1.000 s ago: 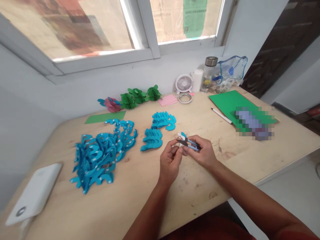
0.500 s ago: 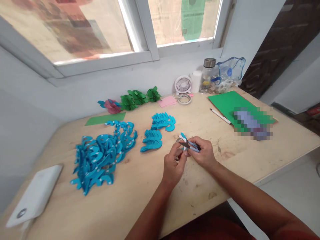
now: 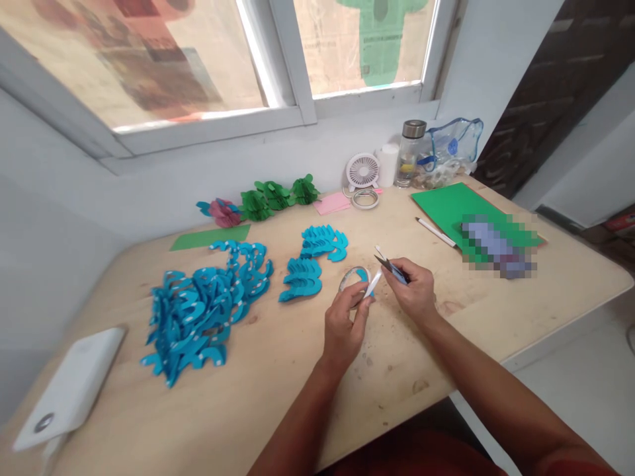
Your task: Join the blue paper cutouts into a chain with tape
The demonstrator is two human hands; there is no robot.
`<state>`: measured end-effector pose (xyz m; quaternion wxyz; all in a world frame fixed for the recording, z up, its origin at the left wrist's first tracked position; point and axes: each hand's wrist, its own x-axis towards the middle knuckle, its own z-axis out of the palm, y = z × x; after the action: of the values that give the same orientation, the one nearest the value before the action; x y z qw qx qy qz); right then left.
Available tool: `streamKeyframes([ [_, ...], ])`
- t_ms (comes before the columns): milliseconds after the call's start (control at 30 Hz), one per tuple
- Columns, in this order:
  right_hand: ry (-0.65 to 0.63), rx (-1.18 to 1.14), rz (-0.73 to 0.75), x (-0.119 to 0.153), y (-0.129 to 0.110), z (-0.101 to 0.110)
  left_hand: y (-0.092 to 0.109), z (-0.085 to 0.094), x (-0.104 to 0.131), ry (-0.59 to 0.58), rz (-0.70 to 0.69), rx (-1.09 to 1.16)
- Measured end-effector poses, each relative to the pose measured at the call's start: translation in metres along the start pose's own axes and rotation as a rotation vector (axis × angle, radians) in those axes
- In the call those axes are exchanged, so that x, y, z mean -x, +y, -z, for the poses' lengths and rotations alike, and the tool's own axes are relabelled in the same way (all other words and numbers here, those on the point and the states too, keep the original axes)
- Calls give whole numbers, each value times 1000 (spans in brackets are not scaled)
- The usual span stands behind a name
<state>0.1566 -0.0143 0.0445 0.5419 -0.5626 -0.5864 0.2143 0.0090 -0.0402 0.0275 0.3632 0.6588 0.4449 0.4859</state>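
My left hand is closed on a roll of white tape, with its loose white end sticking up between thumb and fingers. A pair of scissors is gripped in my right hand, its dark blades pointing up and left. Near the blade tips is a small white bit of tape, apart from the roll. Some blue paper shows within and beside the tape ring; how it lies is partly hidden. Left of my hands are two neat stacks of curved blue paper pieces.
A heap of blue paper pieces with white squares covers the left side. Folded green paper shapes, a small fan, another tape roll and a bottle line the back. Green sheets and a pen lie right.
The scissors have moved right, away from the tape in my left hand, and a small white bit now sits at their tips. The tape ring shows more clearly.
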Motion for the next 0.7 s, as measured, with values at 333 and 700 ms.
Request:
streamKeyframes([
  [333, 45, -24, -155, -7, 6, 1, 4, -4, 4, 0, -6, 217],
  [700, -220, -339, -361, -2, 5, -8, -1, -7, 3, 112, -123, -49],
])
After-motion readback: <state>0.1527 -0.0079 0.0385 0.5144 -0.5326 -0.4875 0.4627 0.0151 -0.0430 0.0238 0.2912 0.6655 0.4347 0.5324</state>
